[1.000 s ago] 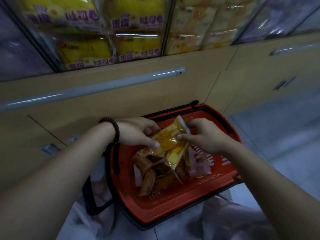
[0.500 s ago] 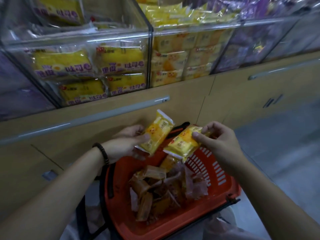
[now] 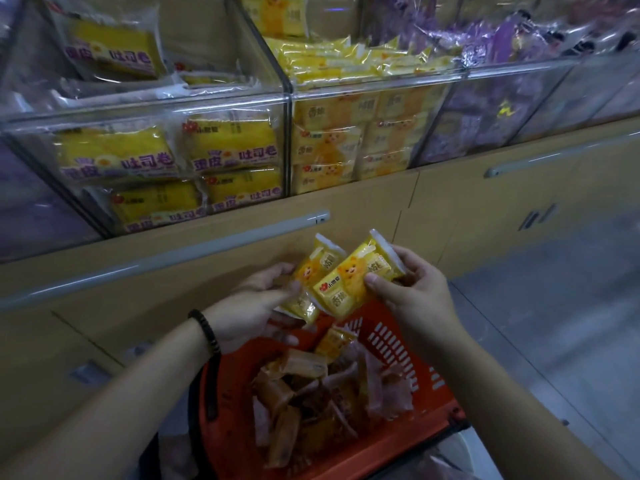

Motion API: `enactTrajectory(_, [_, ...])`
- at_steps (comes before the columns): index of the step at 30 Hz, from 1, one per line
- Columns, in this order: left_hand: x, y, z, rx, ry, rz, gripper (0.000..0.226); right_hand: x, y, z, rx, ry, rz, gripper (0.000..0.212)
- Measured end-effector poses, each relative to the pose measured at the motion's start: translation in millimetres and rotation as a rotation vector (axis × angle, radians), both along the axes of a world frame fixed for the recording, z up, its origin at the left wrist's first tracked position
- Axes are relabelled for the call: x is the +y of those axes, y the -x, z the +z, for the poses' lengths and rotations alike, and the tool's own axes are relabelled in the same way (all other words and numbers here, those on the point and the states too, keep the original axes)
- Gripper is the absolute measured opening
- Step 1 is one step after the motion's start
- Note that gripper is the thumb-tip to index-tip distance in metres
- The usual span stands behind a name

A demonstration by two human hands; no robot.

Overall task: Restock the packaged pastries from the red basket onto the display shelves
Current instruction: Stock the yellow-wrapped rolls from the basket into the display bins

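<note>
A red basket [image 3: 391,448] sits low in front of me with several brown, pink and yellow wrapped pastries [image 3: 308,393] inside. Above it my left hand [image 3: 256,306] grips a small yellow pastry packet [image 3: 311,268], and my right hand [image 3: 415,292] grips a second yellow packet [image 3: 356,282] with a cartoon bear on it. The two packets overlap, the right one in front. Behind them stands a clear acrylic display bin [image 3: 367,136] stacked with matching yellow packets.
A left bin [image 3: 166,161] holds larger yellow bread packs; bins to the right [image 3: 502,109] hold purple packs. Below them run beige cabinet doors with a long grey handle [image 3: 166,258]. Grey floor [image 3: 554,306] lies to the right, and crumpled plastic lies under the basket.
Both hands lifted a yellow packet each out of the basket and raised them, then brought the two packets together. The view tilted up, showing more of the bins.
</note>
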State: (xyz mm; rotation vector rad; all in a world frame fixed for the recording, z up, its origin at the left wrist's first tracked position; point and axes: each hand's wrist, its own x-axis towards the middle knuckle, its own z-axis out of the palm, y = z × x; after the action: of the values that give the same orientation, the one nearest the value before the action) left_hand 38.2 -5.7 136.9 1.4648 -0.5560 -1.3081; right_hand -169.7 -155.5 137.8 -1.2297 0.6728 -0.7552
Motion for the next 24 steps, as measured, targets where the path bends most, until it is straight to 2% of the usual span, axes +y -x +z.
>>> enactTrajectory(3, [8.8, 6.5, 9.6, 0.053, 0.059, 0.019, 0.065, 12.1, -5.4, 3.9, -0.008, 0.001, -0.037, 0.033])
enactTrajectory(7, [26.2, 12.9, 30.8, -0.014, 0.093, -0.025, 0.08, 32.2, -4.6, 21.5, -0.012, 0.115, -0.058, 0.033])
enactTrajectory(8, [29.9, 14.7, 36.9, -0.055, 0.103, -0.045, 0.08, 37.8, -2.7, 27.0, -0.01, 0.157, -0.052, 0.032])
enactTrajectory(10, [35.9, 20.8, 53.0, -0.22, 0.128, -0.057, 0.066, 51.0, 1.6, 38.9, -0.013, 0.242, -0.031, 0.032])
enactTrajectory(12, [37.1, 28.3, 72.6, -0.399, 0.149, -0.047, 0.053, 61.3, 5.2, 50.2, -0.019, 0.373, -0.023, 0.042])
enactTrajectory(16, [35.1, 32.0, 119.8, -0.651, 0.153, -0.089, 0.049, 50.7, 19.5, 85.9, 0.167, 0.917, -0.053, 0.075])
enactTrajectory(20, [23.3, 26.6, 176.3, -0.861, 0.249, -0.163, 0.043, 22.9, 21.7, 144.5, 0.323, 1.392, -0.064, 0.065])
enactTrajectory(22, [12.8, 21.6, 210.6, -0.948, 0.32, -0.166, 0.045, 9.7, 14.9, 174.2, 0.393, 1.609, -0.093, 0.06])
enactTrajectory(24, [0.0, 11.7, 244.8, -1.118, 0.35, -0.177, 0.053, -3.6, 5.8, 203.4, 0.469, 1.835, -0.156, 0.058])
